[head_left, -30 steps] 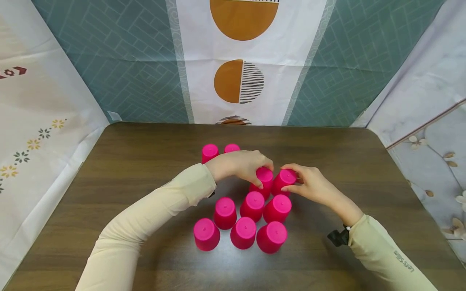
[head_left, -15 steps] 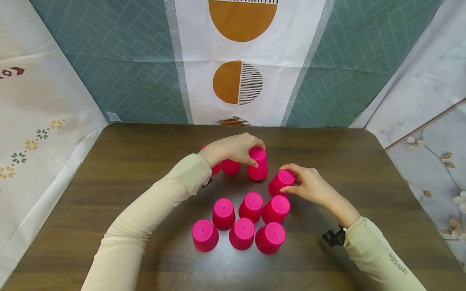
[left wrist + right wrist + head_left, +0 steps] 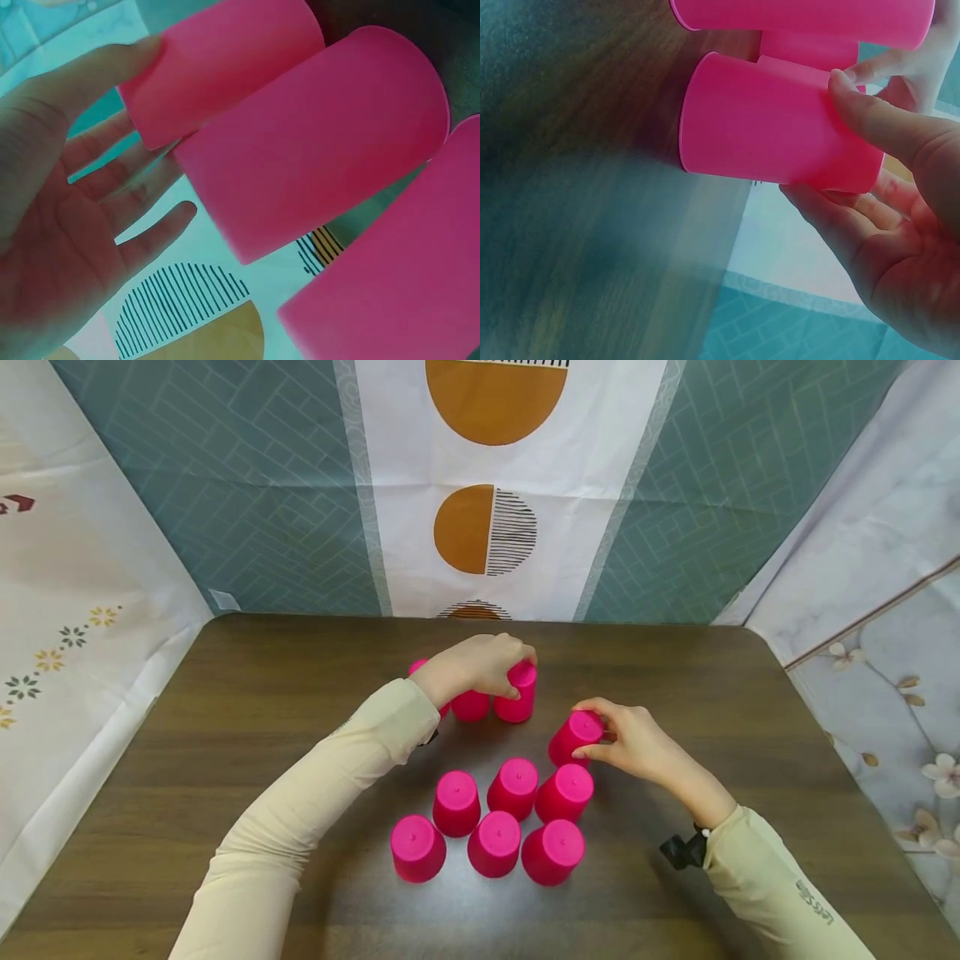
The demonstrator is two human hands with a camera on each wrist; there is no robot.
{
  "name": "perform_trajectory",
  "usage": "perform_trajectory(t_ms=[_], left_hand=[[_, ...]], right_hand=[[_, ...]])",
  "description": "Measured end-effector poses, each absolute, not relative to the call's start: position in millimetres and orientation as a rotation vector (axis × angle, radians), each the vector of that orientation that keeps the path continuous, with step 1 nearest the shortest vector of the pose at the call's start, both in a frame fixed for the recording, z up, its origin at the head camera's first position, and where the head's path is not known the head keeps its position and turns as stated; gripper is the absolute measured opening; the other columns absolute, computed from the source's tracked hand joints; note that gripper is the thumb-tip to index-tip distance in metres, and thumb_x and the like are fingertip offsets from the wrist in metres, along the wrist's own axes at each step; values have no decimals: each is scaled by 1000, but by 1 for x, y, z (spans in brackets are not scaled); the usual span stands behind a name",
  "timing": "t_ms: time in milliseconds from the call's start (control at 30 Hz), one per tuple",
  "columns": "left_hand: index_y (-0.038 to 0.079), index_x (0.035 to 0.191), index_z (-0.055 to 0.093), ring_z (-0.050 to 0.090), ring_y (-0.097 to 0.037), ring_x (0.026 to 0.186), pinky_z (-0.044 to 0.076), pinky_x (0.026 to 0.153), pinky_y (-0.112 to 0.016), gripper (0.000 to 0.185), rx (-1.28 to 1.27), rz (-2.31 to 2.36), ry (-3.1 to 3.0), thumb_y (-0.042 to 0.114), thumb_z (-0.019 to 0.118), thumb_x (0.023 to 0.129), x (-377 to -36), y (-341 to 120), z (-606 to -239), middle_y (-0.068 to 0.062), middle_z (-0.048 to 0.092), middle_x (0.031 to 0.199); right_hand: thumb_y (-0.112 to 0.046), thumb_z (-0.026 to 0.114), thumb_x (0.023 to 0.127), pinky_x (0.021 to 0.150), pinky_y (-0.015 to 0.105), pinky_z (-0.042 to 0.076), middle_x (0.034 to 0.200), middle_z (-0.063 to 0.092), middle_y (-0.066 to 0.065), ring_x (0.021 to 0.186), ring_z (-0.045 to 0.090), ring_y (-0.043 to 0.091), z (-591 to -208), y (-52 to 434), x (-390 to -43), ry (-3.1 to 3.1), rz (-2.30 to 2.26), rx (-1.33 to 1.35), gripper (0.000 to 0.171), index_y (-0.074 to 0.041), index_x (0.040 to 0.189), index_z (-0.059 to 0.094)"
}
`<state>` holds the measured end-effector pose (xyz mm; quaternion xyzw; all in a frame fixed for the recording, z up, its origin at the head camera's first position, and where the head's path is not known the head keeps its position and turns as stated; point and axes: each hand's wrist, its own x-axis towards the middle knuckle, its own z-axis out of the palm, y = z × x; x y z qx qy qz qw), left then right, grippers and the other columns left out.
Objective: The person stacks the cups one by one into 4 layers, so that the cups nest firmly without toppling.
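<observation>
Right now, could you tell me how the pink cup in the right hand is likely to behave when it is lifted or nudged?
The pink cup looks like thin plastic, so probably light and stiff. The right hand holds it with fingertips only. Upside down on its wide rim, it should slide rather than tip.

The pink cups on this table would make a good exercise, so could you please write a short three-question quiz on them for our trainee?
1. True or false: the left hand grips an upturned pink cup at the far row.
2. How many cups form the near cluster that neither hand touches?
3. Which does the right hand hold: (a) a lone cup behind the cluster, (b) a cup in the front row?

Key: 1 true; 2 six; 3 a.
</observation>
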<state>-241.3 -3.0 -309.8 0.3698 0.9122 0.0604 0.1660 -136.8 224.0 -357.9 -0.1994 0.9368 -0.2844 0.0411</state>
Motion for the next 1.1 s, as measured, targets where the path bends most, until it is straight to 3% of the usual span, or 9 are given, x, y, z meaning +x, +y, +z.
perform_trajectory(t_ms=[433,1100], left_hand=[[14,130,51,53,-20,108,49,87,-34,57,1042,230,2599,26,73,80,-242,-5,-317,-4,56,119],[11,127,49,54,-19,105,51,82,-30,56,966,477,2587,23,74,79,-243,-9,-330,-6,57,115]], right_hand=[[-18,84,68,63,24,53,84,67,1,70,64,10,-358,224,-137,2891,-903,-644,54,-7,115,58],[-18,83,70,67,31,56,90,68,4,77,67,16,-359,225,-134,2882,-925,-611,58,-6,119,57]])
